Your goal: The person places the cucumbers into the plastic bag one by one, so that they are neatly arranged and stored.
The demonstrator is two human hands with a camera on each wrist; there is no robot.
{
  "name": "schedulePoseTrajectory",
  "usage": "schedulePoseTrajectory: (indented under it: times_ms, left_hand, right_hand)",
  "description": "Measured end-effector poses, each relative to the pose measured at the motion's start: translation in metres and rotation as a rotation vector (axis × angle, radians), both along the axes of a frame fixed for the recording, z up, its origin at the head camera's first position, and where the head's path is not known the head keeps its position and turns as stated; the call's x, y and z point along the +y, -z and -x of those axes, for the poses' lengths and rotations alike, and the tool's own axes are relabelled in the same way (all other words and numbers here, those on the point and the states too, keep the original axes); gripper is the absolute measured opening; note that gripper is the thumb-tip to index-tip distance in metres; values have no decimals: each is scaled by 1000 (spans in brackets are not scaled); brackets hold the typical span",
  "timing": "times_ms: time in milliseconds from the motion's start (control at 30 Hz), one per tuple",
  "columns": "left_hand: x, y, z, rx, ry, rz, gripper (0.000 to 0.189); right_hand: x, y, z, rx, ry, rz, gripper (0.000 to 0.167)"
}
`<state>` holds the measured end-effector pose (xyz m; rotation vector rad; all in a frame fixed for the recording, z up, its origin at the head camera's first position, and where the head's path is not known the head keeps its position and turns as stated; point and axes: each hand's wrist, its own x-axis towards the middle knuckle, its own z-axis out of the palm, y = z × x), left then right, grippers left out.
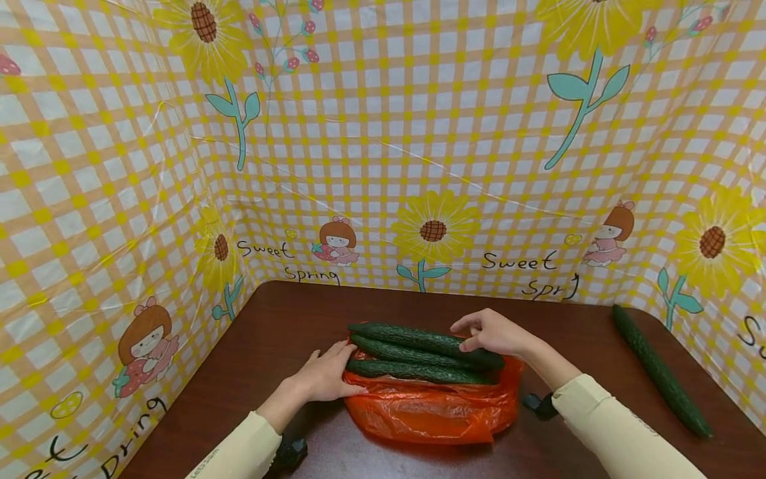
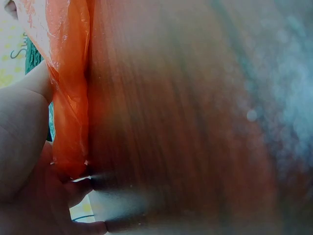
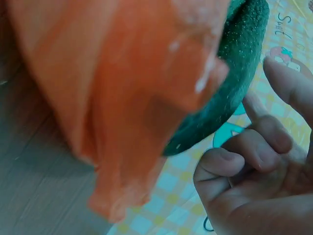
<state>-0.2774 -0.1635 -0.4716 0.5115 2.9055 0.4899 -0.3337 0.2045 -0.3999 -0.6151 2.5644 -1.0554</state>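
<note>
Three long dark-green cucumbers (image 1: 419, 354) lie side by side in the mouth of a crumpled orange plastic bag (image 1: 427, 416). At the bag's left end rests my left hand (image 1: 323, 376), its thumb against the orange film and its fingers near the cucumber ends. In the left wrist view, the bag (image 2: 68, 88) hides part of that hand (image 2: 24, 147). My right hand (image 1: 493, 332) hovers by the right part of the farthest cucumber. In the right wrist view, several of its fingers (image 3: 264, 149) are loosely bent, with the thumb apart from the cucumber (image 3: 239, 73).
A single cucumber (image 1: 661, 372) lies at the right side of the brown table (image 1: 239, 372). Checked sunflower cloth (image 1: 383, 153) walls the back and both sides. Small dark objects sit by the right sleeve (image 1: 540, 404) and the left sleeve (image 1: 245, 446).
</note>
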Motion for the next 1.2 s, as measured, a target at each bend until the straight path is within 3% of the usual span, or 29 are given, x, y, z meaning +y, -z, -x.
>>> schedulePoseTrajectory:
  times_ms: [300, 833, 1067, 1200]
  left_hand:
    - [0, 1, 2, 9, 3, -1, 96]
    - [-2, 0, 0, -1, -5, -10, 95]
    - [-1, 0, -1, -7, -9, -13, 94]
    - [-1, -1, -1, 0, -9, -13, 95]
  right_hand:
    - [43, -8, -14, 51, 116, 40, 43]
    - [138, -14, -30, 107, 265, -30, 55]
    - [179, -12, -40, 74, 334, -53, 63]
    - [200, -11, -45, 13, 376, 12, 40]
